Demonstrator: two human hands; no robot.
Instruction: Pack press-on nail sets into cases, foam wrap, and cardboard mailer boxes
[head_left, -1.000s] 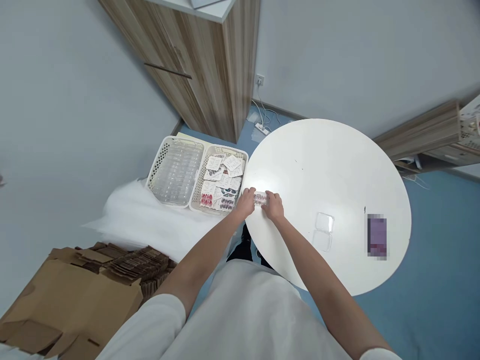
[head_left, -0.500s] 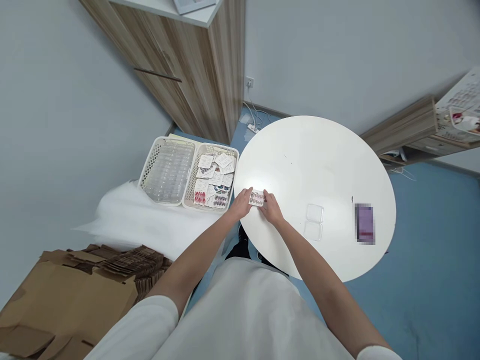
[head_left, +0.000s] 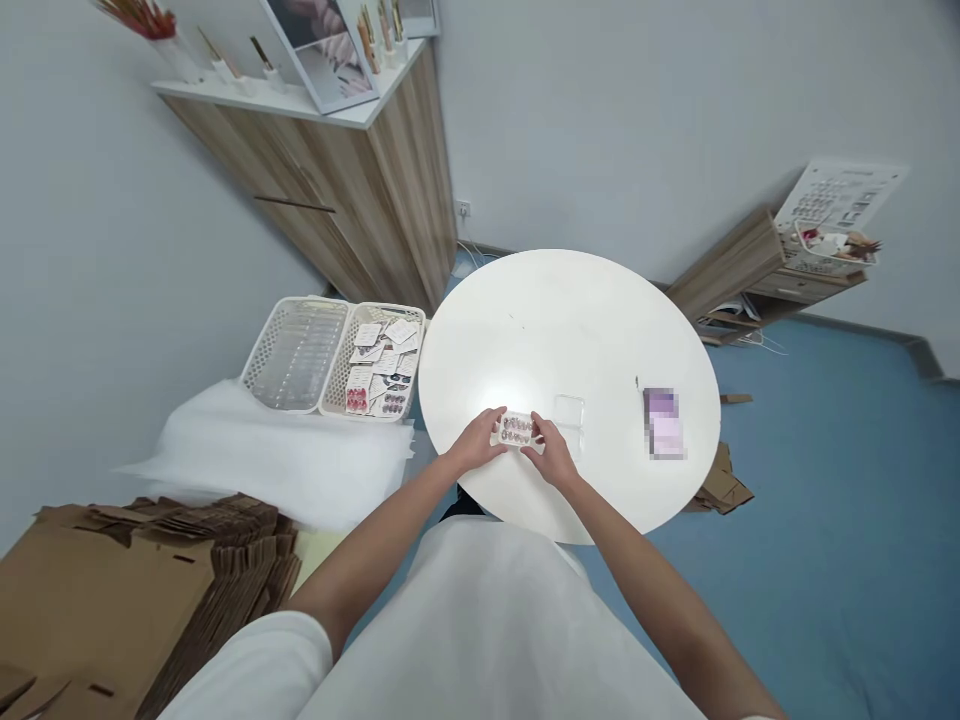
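Both of my hands hold a small white card of dark red press-on nails (head_left: 516, 429) just above the near part of the round white table (head_left: 585, 320). My left hand (head_left: 478, 443) pinches its left end and my right hand (head_left: 553, 452) pinches its right end. A clear plastic case (head_left: 569, 412) lies open on the table right of the card, close to my right hand.
Left of the table, on white foam sheet (head_left: 277, 455), stand two white baskets: one with clear cases (head_left: 294, 352), one with several nail cards (head_left: 379, 362). A purple blurred item (head_left: 663, 422) lies on the table's right. Flattened cardboard boxes (head_left: 127, 580) are piled at lower left. A wooden cabinet (head_left: 337, 190) stands behind.
My hands have carried the nail card from the table's left edge toward its near middle, next to the clear case. The camera has tilted up and shifted, showing more of the room.
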